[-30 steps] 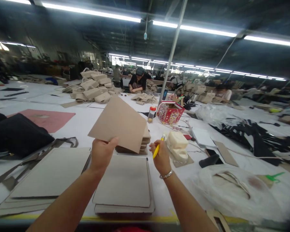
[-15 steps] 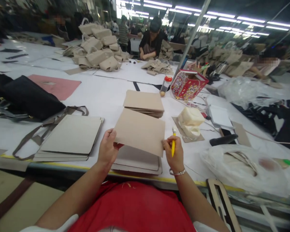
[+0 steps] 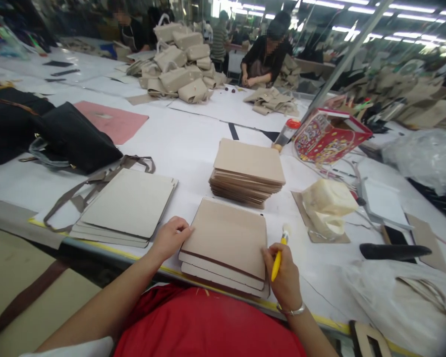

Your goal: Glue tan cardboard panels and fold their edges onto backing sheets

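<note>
A tan sheet [image 3: 226, 235] lies on top of a small stack of pale grey boards [image 3: 223, 277] in front of me, nearly lined up with their edges. At its left edge my left hand [image 3: 172, 238] pinches the sheet with curled fingers. Across from it, my right hand [image 3: 285, 271] holds a brush [image 3: 277, 263] with a yellow handle, bristles pointing away from me. The fingertips of that hand also touch the sheet's right edge. Just behind stands a taller pile of tan sheets [image 3: 249, 161].
Another stack of grey boards [image 3: 128, 206] lies left, beside brown straps and a black bag [image 3: 82, 139]. To the right are a cream block [image 3: 329, 198] on a board, a black tool [image 3: 394, 251] and a plastic bag [image 3: 386, 297]. A co-worker [image 3: 269, 54] sits beyond the table.
The tan sheet, held tilted in both hands before, has come down flat onto the grey boards. The brush stays in my right hand. The view has shifted left and down.
</note>
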{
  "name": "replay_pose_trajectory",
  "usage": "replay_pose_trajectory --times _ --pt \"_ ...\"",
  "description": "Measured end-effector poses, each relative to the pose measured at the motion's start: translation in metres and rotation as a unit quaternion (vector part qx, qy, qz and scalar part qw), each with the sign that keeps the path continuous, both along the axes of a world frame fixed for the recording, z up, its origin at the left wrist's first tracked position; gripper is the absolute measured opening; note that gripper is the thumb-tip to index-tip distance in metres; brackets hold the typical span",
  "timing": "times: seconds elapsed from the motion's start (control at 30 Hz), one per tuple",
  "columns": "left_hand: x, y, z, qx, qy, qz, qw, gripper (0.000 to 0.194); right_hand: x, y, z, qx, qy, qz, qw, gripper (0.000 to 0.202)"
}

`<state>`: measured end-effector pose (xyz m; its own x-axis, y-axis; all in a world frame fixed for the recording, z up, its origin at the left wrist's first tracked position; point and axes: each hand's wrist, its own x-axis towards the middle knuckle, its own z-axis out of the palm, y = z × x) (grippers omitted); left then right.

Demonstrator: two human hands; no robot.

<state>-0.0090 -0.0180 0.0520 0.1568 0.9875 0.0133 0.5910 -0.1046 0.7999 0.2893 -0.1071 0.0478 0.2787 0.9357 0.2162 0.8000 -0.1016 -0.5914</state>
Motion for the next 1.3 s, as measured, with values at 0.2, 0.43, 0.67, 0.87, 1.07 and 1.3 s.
replay_pose_trajectory --times 0.2,0.43,0.67,0.87,1.07,1.3 --pt "0.001 -0.013 -0.004 -0.042 0.008 -0.013 0.999 0.032 0.008 0.001 -0.005 0.005 -0.018 0.007 1.0 0.026" --pt "0.007 -0.016 0.005 -0.033 0.01 -0.016 0.999 0.027 0.01 -0.001 -0.002 0.011 -0.033 -0.005 0.999 0.026" --pt "0.009 -0.007 -0.003 -0.039 0.027 0.003 0.999 0.026 0.011 0.004 -0.012 0.015 -0.05 0.002 0.999 0.028" --pt "0.009 -0.007 -0.007 -0.05 0.015 0.007 0.999 0.026 0.011 0.008 -0.011 -0.002 -0.03 0.006 1.0 0.03" --pt "0.007 -0.003 -0.011 -0.063 0.012 -0.005 0.998 0.028 0.009 0.014 -0.006 -0.036 -0.017 -0.009 0.999 0.032" --pt "0.01 -0.003 -0.008 -0.074 0.048 -0.029 0.996 0.036 0.01 0.014 -0.003 -0.076 -0.002 -0.011 0.997 0.025"
